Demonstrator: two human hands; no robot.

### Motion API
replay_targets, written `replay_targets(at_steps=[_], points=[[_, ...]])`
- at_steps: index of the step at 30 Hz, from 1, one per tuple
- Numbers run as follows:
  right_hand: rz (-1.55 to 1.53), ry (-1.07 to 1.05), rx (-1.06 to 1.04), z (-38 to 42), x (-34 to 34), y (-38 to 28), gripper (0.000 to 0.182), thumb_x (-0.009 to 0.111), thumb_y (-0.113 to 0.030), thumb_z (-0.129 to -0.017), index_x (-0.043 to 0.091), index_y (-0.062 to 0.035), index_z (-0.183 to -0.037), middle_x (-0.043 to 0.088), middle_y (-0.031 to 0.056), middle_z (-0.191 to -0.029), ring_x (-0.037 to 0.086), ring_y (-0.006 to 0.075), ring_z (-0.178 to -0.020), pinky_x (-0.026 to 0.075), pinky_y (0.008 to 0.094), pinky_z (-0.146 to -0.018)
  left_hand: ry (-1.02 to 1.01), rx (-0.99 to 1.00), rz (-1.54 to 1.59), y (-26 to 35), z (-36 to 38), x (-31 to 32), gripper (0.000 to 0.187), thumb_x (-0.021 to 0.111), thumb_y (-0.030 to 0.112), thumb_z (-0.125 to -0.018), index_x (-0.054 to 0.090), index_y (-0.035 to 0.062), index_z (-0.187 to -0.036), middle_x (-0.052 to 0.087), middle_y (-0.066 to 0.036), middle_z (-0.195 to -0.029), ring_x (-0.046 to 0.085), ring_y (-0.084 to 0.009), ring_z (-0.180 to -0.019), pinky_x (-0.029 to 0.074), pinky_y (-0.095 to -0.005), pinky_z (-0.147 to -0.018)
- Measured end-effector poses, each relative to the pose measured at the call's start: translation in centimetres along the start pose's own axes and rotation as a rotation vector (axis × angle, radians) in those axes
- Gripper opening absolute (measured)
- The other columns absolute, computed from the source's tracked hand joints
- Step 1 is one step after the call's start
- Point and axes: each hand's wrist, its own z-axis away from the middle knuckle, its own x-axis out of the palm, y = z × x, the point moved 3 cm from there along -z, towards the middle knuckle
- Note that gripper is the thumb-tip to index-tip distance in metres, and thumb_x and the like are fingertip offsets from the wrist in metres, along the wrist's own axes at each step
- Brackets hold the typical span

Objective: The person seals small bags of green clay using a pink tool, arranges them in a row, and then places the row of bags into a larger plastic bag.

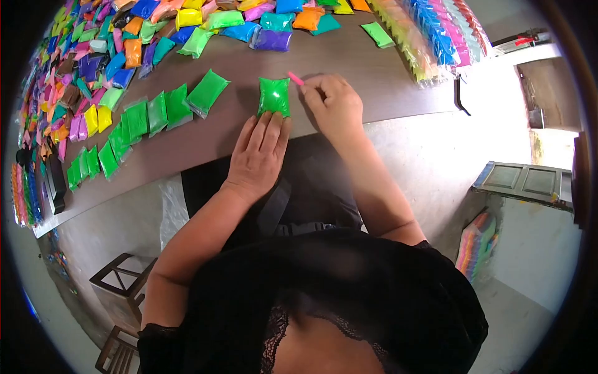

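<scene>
A shiny green packet (274,95) in clear plastic lies on the table in front of me. My left hand (256,153) rests on its lower edge, fingers stretched out flat and side by side. Just right of the packet, my right hand (336,103) is closed on a slim pink stick (295,78), whose tip points up and left, close to the packet's upper right corner. What kind of tool the stick is, I cannot make out. To the left, a row of similar green packets (157,112) runs down toward the table's left end, several of them overlapping.
A large heap of packets in many colours (93,62) covers the table's far left. Stacked rows of coloured packets (430,37) stand at the back right, beside a lone light green packet (377,35). Wooden stools (123,277) are on the floor at lower left.
</scene>
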Motion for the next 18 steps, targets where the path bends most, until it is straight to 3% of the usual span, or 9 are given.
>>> replay_targets(at_steps=[5,8,10,12,13,18], points=[[0.023,-0.104,-0.089,0.5,0.5,-0.6,0.010,0.068,-0.021,-0.087,0.071,-0.0116,-0.086,0.069,0.0090,-0.087,0.066,0.0321,-0.084,0.053,0.0426,-0.073,-0.030,-0.014,0.054,0.1,0.1,-0.2,0.064,0.069,0.019,-0.081,0.049,0.0020,-0.140,0.047,-0.013,-0.137,0.046,-0.0307,-0.129,0.038,-0.0465,-0.112],[0.090,0.007,0.009,-0.9,-0.1,0.8,0.011,0.068,-0.021,-0.088,0.071,-0.0099,-0.088,0.069,0.0099,-0.088,0.066,0.0323,-0.085,0.053,0.0417,-0.073,-0.072,-0.070,0.197,-0.4,-0.5,-1.5,0.068,0.072,0.021,-0.081,0.046,0.0013,-0.141,0.044,-0.014,-0.139,0.046,-0.0318,-0.130,0.037,-0.0469,-0.113],[-0.095,0.032,0.087,-1.2,-0.6,1.3,0.013,0.069,-0.021,-0.089,0.071,-0.0074,-0.088,0.069,0.0104,-0.088,0.066,0.0299,-0.083,0.052,0.0393,-0.073,-0.105,-0.104,0.301,-0.8,-1.1,-2.0,0.070,0.073,0.021,-0.081,0.045,0.0008,-0.142,0.043,-0.014,-0.141,0.046,-0.0324,-0.130,0.037,-0.0474,-0.113],[-0.143,0.040,0.135,-1.1,-0.8,1.3,0.014,0.070,-0.020,-0.088,0.071,-0.0065,-0.089,0.069,0.0105,-0.088,0.066,0.0282,-0.082,0.052,0.0381,-0.072,0.038,-0.123,0.311,-1.7,-2.6,-2.1,0.073,0.075,0.023,-0.081,0.044,0.0003,-0.143,0.040,-0.016,-0.147,0.043,-0.0347,-0.134,0.035,-0.0488,-0.114],[-0.193,0.044,0.182,-1.0,-0.9,1.4,0.015,0.071,-0.020,-0.088,0.071,-0.0055,-0.089,0.069,0.0106,-0.087,0.066,0.0265,-0.081,0.052,0.0369,-0.072,0.007,-0.091,0.256,-2.1,-3.4,-2.0,0.076,0.073,0.030,-0.085,0.040,-0.0001,-0.147,0.034,-0.017,-0.154,0.037,-0.0372,-0.140,0.032,-0.0498,-0.116],[-0.265,0.061,0.234,-0.7,-1.0,1.6,0.013,0.073,-0.018,-0.087,0.072,-0.0056,-0.090,0.068,0.0104,-0.086,0.066,0.0243,-0.079,0.052,0.0356,-0.072,-0.101,-0.126,0.234,-2.7,-4.1,-0.2,0.081,0.067,0.042,-0.089,0.034,-0.0014,-0.149,0.029,-0.019,-0.157,0.030,-0.0374,-0.145,0.028,-0.0493,-0.119]])
